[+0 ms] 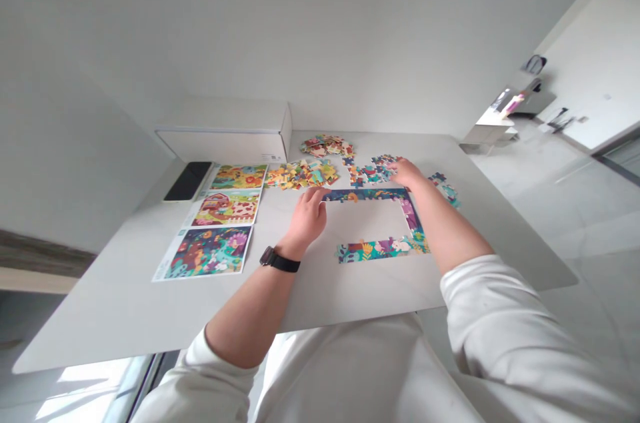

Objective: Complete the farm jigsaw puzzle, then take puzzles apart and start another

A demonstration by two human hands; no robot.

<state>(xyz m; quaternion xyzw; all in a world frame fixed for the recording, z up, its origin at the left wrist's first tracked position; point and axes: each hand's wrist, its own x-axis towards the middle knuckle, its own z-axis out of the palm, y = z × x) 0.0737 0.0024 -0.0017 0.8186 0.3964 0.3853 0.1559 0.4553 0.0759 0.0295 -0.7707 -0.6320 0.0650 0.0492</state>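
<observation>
Jigsaw border (383,250) part-built on white table (125,316) — top, R and bottom strips joined, L side open. L hand (309,216) at top strip's L end, fingers curled, grip can't tell. R hand (406,173) at top R corner, fingers extended beside loose pcs (373,171) — grip can't tell either. Further out: printed picture sheets (215,253), white box (225,136), black phone (189,180).

Home room, apparently: pale table (125,316), glossy tile floor (590,210), plain white walls (65,110).
</observation>
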